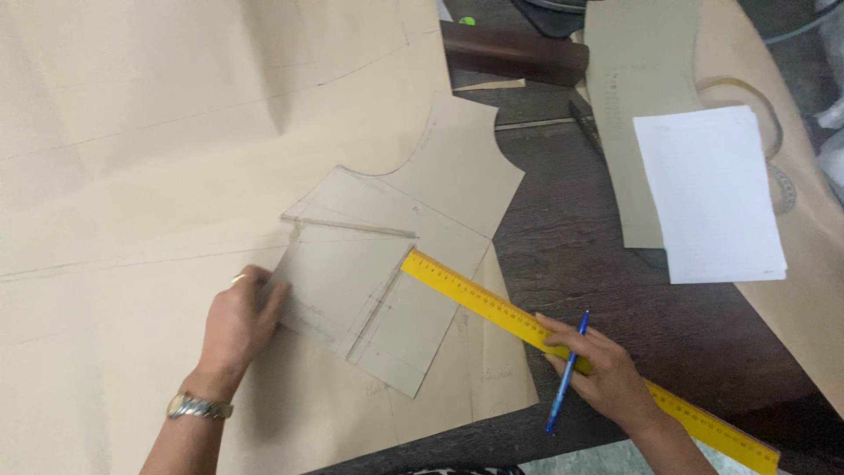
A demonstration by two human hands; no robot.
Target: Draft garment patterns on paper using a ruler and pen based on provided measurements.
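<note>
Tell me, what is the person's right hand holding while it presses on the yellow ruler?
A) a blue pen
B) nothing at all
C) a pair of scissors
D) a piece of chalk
A: the right hand lies on the yellow ruler with a blue pen gripped between its fingers, tip pointing down toward the table edge, while the left hand rests flat on the grey pattern piece.
</note>
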